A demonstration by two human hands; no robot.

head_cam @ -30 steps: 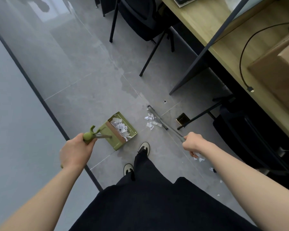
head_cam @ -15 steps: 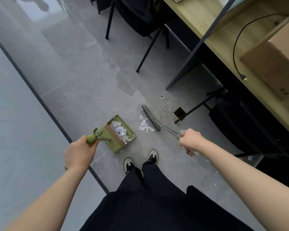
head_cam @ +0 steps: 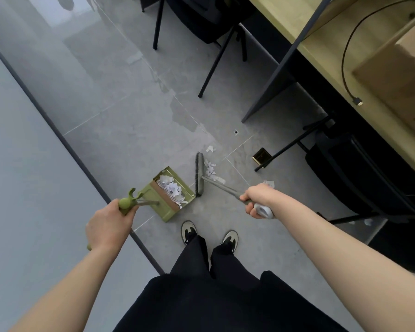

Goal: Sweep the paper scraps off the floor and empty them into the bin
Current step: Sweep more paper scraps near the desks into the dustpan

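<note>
Since the earlier frame, broom head is arriving beside dustpan, leaving paper scraps behind it. Right hand is gripping the broom handle; left hand is gripping the dustpan handle.

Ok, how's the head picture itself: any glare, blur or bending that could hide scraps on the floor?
Head view: sharp at the dustpan, broom and loose scraps; pale window glare washes the floor at top left; wide-angle bending curves the desk edge; deep shadow under the desk could hide scraps.
</note>
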